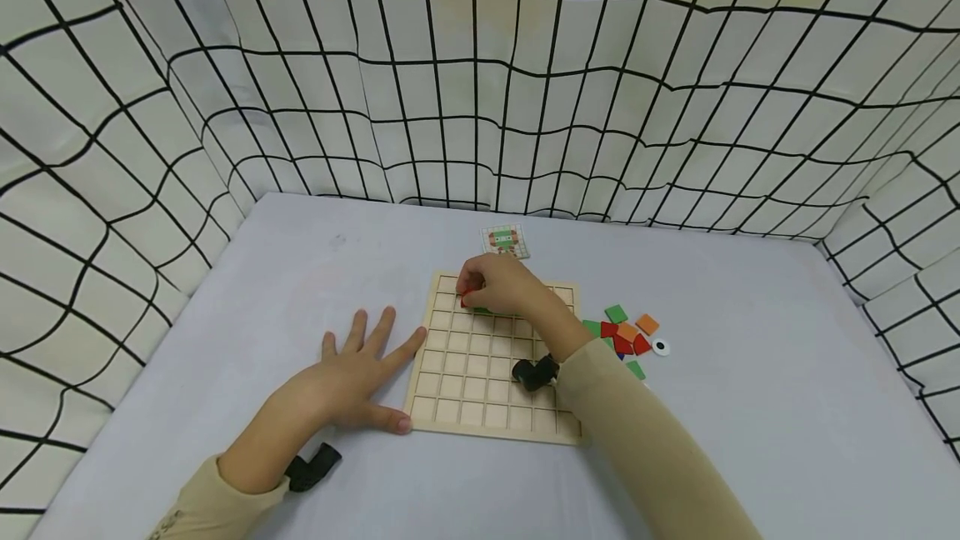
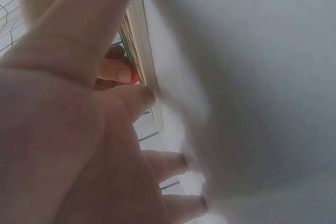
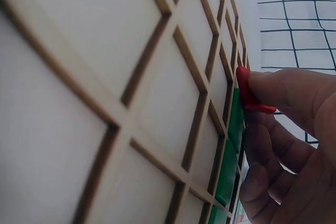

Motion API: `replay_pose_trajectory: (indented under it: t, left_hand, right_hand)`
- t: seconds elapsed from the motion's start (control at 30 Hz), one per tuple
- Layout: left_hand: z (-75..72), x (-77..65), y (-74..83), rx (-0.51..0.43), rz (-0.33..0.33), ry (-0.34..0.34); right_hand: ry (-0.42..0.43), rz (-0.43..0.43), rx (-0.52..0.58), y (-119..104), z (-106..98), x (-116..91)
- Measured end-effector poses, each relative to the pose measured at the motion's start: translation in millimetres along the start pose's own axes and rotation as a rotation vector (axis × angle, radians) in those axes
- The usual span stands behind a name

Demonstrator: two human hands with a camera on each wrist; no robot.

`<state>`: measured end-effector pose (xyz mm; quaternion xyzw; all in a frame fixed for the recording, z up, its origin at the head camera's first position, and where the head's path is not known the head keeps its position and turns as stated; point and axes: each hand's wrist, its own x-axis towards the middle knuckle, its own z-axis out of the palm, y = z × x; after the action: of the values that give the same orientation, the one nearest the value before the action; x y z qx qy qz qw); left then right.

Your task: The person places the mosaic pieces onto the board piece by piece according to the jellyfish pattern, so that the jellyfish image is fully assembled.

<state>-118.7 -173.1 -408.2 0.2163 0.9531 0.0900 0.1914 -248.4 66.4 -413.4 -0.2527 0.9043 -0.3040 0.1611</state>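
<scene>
A wooden grid board [image 1: 455, 365] lies flat on the table, divided into square cells. Over its far part, my right hand [image 1: 502, 283] pinches a small red tile [image 3: 249, 94] between thumb and fingers. Beside that tile, green tiles [image 3: 227, 171] sit in a row of cells. Fingers spread, my left hand [image 1: 352, 382] rests on the table at the board's left side, its thumb and index finger touching the edge. In the left wrist view, the left hand [image 2: 131, 145] partly hides the right hand's fingers.
Right of the board lies a loose pile of tiles [image 1: 626, 332] in green, red and orange, with a white eye-like disc [image 1: 660, 347]. A small pattern card [image 1: 504, 240] is behind the board. Black netting [image 1: 517, 119] over white cloth surrounds the table [image 1: 750, 373].
</scene>
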Motion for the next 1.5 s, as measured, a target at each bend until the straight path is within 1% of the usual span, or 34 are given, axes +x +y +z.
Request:
replay_pose_trajectory:
  t: [0.07, 0.2, 0.33, 0.5, 0.7, 0.8, 0.87, 0.97, 1.13, 1.2, 1.27, 1.37, 1.43, 1.5]
  left_hand:
    - [-0.2, 0.2, -0.2, 0.002, 0.000, -0.001]
    - [0.9, 0.4, -0.4, 0.001, 0.000, -0.008]
    - [2.2, 0.3, -0.8, -0.006, -0.004, -0.009]
    - [1.7, -0.1, -1.3, -0.001, -0.002, 0.000]
    - [1.0, 0.0, -0.7, 0.003, -0.006, 0.002]
    - [0.9, 0.1, -0.2, 0.007, -0.005, 0.002]
    - [0.8, 0.3, 0.0, 0.011, -0.006, 0.001]
    - [0.9, 0.6, 0.1, 0.012, -0.014, -0.003]
    - [0.9, 2.2, 3.4, 0.002, -0.022, -0.014]
    - [0.8, 2.5, 4.5, -0.006, -0.024, -0.017]
    - [1.0, 2.7, 4.7, -0.012, -0.024, -0.015]
    - [2.0, 2.8, 3.9, -0.016, -0.028, -0.016]
    - [2.9, 2.4, 3.2, -0.014, -0.030, -0.012]
    - [4.2, 1.1, 3.2, -0.019, -0.029, -0.011]
  right_hand:
    - [-0.006, 0.017, -0.039, -1.9, 0.2, 0.0]
    - [-0.010, 0.036, -0.045, -3.1, 1.3, -0.4]
    - [-0.019, 0.019, -0.042, -3.0, 4.1, 1.0]
    - [-0.030, 0.013, -0.080, -6.4, 4.8, 1.9]
    - [-0.053, -0.003, -0.119, -8.0, 1.3, -2.8]
    - [-0.053, -0.014, -0.115, -5.2, -1.8, -8.9]
    - [-0.041, -0.011, -0.088, -2.6, -6.2, -17.0]
    - [0.010, -0.012, -0.026, 4.6, -14.9, -33.2]
    - [0.106, -0.017, 0.065, 28.1, -31.3, -71.9]
    - [0.138, -0.004, 0.077, 38.4, -38.5, -88.3]
    - [0.179, 0.028, 0.073, 50.1, -45.5, -103.2]
    - [0.248, 0.109, 0.061, 67.7, -56.3, -123.5]
    - [0.291, 0.160, 0.059, 79.5, -63.3, -134.6]
    - [0.315, 0.207, 0.057, 89.2, -69.7, -144.0]
